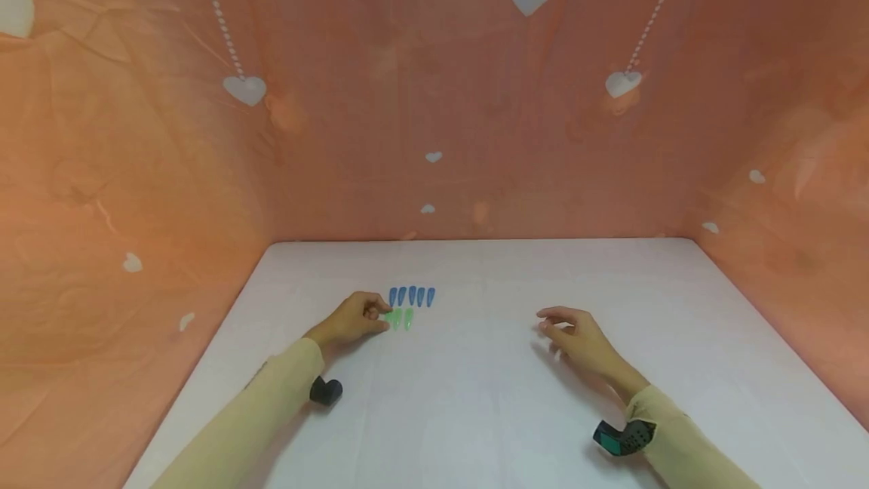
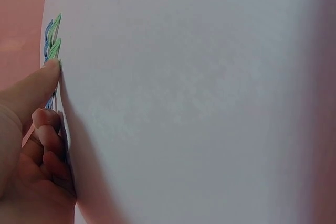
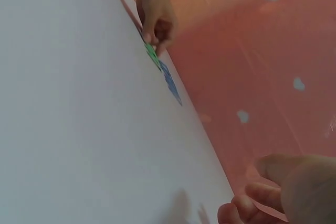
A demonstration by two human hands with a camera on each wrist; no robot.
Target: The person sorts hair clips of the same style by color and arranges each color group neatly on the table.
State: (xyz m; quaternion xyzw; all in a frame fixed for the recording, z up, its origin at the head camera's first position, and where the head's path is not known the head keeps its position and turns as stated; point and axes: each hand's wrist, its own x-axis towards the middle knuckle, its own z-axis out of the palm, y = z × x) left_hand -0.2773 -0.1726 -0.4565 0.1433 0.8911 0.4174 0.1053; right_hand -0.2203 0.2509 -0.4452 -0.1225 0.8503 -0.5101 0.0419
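On the white tabletop, several blue teardrop-shaped snap hair clips (image 1: pixel 412 295) lie side by side in a row. Just nearer to me is a shorter row of green snap hair clips (image 1: pixel 408 319), all with their long sides pointing away. My left hand (image 1: pixel 353 319) is at the left end of the green row, pinching the endmost green clip between thumb and forefinger; the fingertips partly hide it. In the left wrist view the thumb (image 2: pixel 39 85) reaches the green clips. Well to the right, my right hand (image 1: pixel 577 342) hovers low over the table with loosely bent fingers, holding nothing.
The white table (image 1: pixel 475 398) meets an orange-pink cloth backdrop (image 1: pixel 475 134) with printed hearts at the back and both sides. Black wrist devices (image 1: pixel 326 391) sit at both cuffs of the pale yellow sleeves (image 1: pixel 271 391).
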